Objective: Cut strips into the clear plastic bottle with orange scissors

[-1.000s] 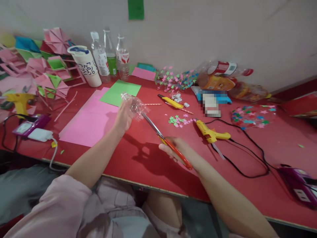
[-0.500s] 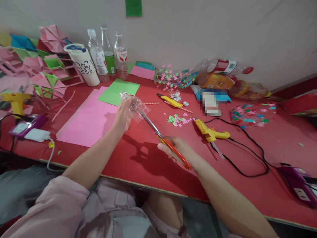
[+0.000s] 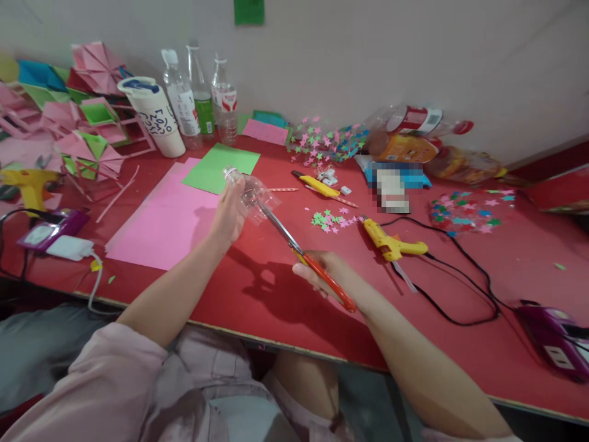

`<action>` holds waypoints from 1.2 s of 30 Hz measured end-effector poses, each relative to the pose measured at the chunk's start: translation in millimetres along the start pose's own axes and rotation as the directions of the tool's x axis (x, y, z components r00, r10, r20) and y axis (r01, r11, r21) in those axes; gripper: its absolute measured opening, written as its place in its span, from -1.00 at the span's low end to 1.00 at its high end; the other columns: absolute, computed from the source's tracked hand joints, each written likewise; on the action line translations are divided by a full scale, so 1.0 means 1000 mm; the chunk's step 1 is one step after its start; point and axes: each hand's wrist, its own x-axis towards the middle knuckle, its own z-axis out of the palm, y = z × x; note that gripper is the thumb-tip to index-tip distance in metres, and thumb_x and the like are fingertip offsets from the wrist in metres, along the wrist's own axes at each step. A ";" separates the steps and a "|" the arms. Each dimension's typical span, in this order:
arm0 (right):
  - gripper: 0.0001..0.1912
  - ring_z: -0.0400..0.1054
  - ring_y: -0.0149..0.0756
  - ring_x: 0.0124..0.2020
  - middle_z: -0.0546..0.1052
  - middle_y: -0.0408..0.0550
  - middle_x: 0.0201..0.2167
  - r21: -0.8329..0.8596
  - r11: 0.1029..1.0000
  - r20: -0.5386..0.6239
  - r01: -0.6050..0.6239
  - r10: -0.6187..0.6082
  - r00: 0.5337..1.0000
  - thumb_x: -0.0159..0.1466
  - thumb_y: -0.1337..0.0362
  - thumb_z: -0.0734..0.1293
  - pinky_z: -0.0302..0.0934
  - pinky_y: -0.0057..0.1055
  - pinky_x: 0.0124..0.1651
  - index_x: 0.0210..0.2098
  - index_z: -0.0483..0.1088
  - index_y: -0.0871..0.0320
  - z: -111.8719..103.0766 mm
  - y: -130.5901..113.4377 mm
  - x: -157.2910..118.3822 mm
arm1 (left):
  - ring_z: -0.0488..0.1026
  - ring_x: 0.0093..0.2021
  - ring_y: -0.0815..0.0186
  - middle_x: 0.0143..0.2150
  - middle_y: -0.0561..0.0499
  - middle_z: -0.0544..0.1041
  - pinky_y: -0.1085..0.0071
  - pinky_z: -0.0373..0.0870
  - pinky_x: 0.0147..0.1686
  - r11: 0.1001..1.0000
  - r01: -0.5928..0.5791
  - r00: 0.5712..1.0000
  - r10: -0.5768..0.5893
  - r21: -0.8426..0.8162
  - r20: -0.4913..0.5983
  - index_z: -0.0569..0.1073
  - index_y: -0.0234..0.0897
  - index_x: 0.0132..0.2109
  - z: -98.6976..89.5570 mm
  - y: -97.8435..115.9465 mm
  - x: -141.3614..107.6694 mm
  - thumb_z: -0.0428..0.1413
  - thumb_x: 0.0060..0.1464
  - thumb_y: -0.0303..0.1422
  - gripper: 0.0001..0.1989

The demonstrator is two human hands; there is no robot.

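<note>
My left hand (image 3: 230, 212) is closed around a clear plastic bottle top (image 3: 252, 191), its neck pointing up and left and its cut edge facing right. My right hand (image 3: 324, 273) grips a pair of scissors (image 3: 317, 270) with red-orange handles. The blades reach up-left to the cut edge of the bottle piece; whether they are parted there is hard to see. Both hands are above the red table (image 3: 285, 331), where their shadows fall. Pink paper (image 3: 159, 218) and a green sheet (image 3: 221, 166) lie behind my left hand.
A yellow glue gun (image 3: 393, 242) with a black cord lies right of the scissors. Small paper stars (image 3: 331, 220), a yellow cutter knife (image 3: 319, 185) and a bag of stars (image 3: 473, 212) lie beyond. Bottles (image 3: 225, 101), a white tumbler (image 3: 154, 116) and pink paper crafts (image 3: 96, 67) stand along the wall.
The view has shifted very slightly. Both hands keep their hold, and the scissors and bottle top stay almost in the same place.
</note>
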 end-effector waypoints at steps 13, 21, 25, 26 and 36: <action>-0.45 0.02 -0.48 -0.73 0.14 -0.31 -0.75 0.107 0.993 -0.004 -0.049 0.050 0.999 0.20 -0.26 0.35 -0.03 -0.44 -0.63 -0.52 0.20 0.07 0.007 -0.001 0.000 | 0.54 -0.27 0.33 -0.32 0.03 0.56 0.37 0.46 -0.21 1.000 0.017 1.000 -0.017 -0.007 -0.006 0.43 -0.19 -0.27 0.003 0.000 0.000 0.26 0.07 -0.01 -0.65; -0.48 0.07 -0.47 -0.71 0.14 -0.29 -0.72 -0.005 0.999 -0.042 0.048 -0.048 0.998 0.25 -0.18 0.31 -0.02 -0.44 -0.60 -0.55 0.19 0.08 0.010 0.004 0.006 | 0.42 -0.41 0.42 -0.40 0.06 0.51 0.44 0.39 -0.36 0.993 0.053 0.996 -0.060 -0.105 -0.059 0.43 -0.20 -0.35 0.007 0.007 0.000 0.20 0.18 -0.07 -0.69; -0.50 0.06 -0.46 -0.69 0.16 -0.27 -0.71 -0.014 0.998 -0.053 0.059 -0.060 0.997 0.24 -0.17 0.30 -0.05 -0.45 -0.61 -0.55 0.20 0.08 0.015 0.009 0.007 | 0.40 -0.45 0.41 -0.46 0.07 0.46 0.40 0.37 -0.37 0.997 0.034 0.993 -0.042 -0.066 -0.111 0.39 -0.19 -0.38 0.009 0.007 -0.001 0.14 0.21 0.03 -0.60; -0.50 0.06 -0.46 -0.69 0.16 -0.27 -0.70 -0.014 0.998 -0.056 0.056 -0.057 0.997 0.24 -0.17 0.31 -0.05 -0.46 -0.62 -0.55 0.19 0.08 0.016 0.010 0.007 | 0.40 -0.45 0.41 -0.45 0.07 0.47 0.40 0.38 -0.37 0.998 0.026 0.993 -0.033 -0.062 -0.112 0.39 -0.19 -0.39 0.009 0.007 -0.001 0.14 0.20 0.04 -0.59; -0.45 0.08 -0.46 -0.75 0.15 -0.30 -0.75 0.073 0.997 -0.039 -0.006 0.009 0.999 0.18 -0.26 0.32 0.01 -0.47 -0.64 -0.55 0.17 0.07 0.017 -0.006 0.002 | 0.42 -0.42 0.40 -0.45 0.07 0.48 0.44 0.40 -0.37 1.000 0.005 0.991 -0.008 -0.021 -0.131 0.38 -0.18 -0.39 0.010 0.007 0.001 0.11 0.23 0.04 -0.59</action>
